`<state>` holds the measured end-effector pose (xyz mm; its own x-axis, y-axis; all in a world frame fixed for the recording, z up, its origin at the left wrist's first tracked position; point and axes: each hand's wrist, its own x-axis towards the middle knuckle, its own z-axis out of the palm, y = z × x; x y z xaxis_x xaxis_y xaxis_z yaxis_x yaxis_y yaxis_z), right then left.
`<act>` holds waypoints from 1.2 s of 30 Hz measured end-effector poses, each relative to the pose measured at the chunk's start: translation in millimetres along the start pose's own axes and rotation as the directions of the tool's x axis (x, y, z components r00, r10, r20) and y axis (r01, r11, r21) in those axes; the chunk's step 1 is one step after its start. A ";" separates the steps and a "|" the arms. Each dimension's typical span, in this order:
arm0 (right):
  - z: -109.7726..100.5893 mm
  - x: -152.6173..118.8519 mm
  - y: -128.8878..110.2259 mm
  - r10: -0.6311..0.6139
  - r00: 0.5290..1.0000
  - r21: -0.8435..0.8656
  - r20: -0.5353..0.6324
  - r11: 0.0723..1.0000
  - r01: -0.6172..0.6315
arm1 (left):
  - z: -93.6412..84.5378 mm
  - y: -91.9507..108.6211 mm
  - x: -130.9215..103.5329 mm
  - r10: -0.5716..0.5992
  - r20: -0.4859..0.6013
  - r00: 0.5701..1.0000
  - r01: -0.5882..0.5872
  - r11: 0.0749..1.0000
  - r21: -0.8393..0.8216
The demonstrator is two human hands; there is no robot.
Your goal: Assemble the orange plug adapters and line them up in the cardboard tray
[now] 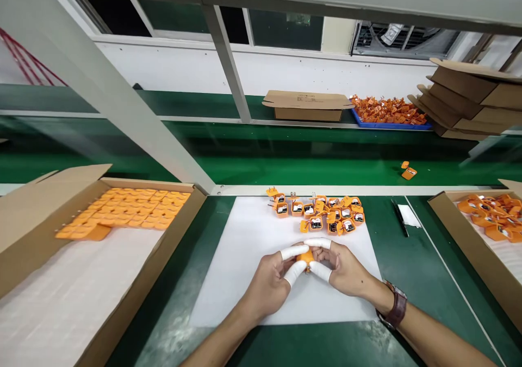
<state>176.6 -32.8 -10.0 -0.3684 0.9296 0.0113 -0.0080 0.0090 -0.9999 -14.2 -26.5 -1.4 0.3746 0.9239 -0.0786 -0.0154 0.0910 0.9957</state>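
Over the white sheet, a small orange plastic casing is pinched between both my hands. My left hand grips its left side with thumb and forefinger, both in white finger cots. From the other side my right hand holds it the same way, also with white cots on thumb and forefinger. The casing's underside is hidden by my fingers. Just beyond lie several opened orange casings in a cluster, with dark and white parts and wires showing inside.
At left stands a cardboard box with rows of closed orange casings. Another box at right holds loose orange pieces. A black pen lies near a white slip. One orange casing sits on the green belt behind a metal rail.
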 end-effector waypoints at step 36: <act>4.5 2.6 2.0 -0.002 0.999 0.016 -0.048 1.000 0.003 | -6.4 1.4 0.2 -0.017 0.050 0.999 0.019 0.999 -0.037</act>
<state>171.4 -32.0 -12.0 -0.3231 0.9463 0.0132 -0.0241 0.0057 -0.9997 -20.1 -23.8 -0.3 0.4205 0.9025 -0.0931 -0.0428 0.1222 0.9916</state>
